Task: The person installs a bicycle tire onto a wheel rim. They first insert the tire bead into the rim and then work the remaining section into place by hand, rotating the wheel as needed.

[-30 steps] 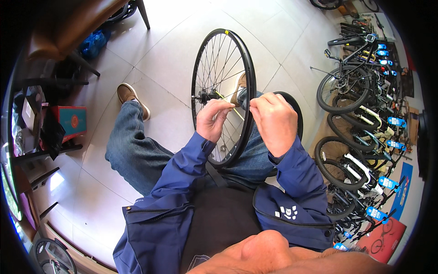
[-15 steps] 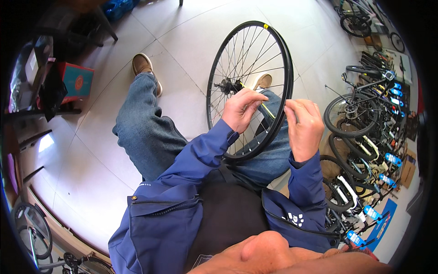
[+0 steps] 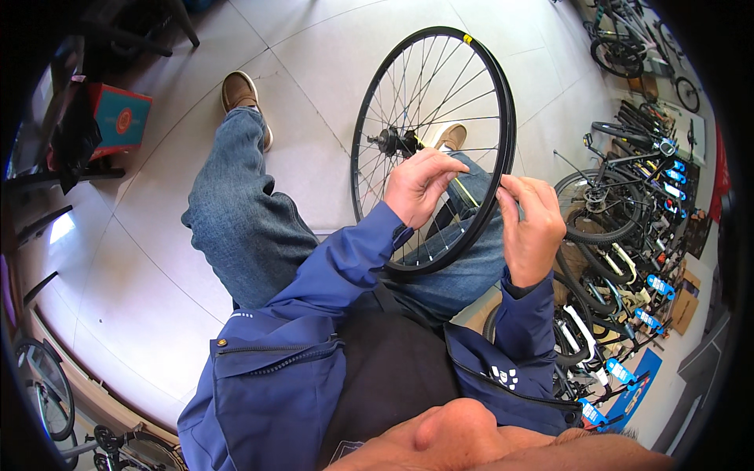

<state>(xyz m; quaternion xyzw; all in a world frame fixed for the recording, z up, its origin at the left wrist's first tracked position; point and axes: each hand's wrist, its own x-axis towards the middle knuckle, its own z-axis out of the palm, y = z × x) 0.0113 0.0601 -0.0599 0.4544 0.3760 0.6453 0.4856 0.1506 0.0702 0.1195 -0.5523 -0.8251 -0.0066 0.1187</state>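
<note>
A bicycle wheel [image 3: 503,102] without a tyre stands upright, slightly tilted, in front of my right leg. It has a black rim, thin spokes and a black hub [image 3: 398,142]. My left hand [image 3: 419,186] is closed in a pinch among the spokes, on the inner side of the rim. A thin bright yellow strip [image 3: 465,192] shows just beyond its fingertips. My right hand [image 3: 532,228] pinches at the outer right side of the rim, its fingertips touching or almost touching it. Whatever either pinch holds is hidden or too small to make out.
My jeans-clad legs [image 3: 243,204] are spread around the wheel on pale floor tiles [image 3: 314,94]. A row of parked bicycles [image 3: 601,192] lines the right side. At the left stand a red and teal box [image 3: 122,119] and dark furniture legs; another bicycle [image 3: 47,392] is at lower left.
My right hand has turned slightly, and its fingertips have shifted a little downward along the rim. My left hand keeps its pinch among the spokes. The whole view has shifted slightly.
</note>
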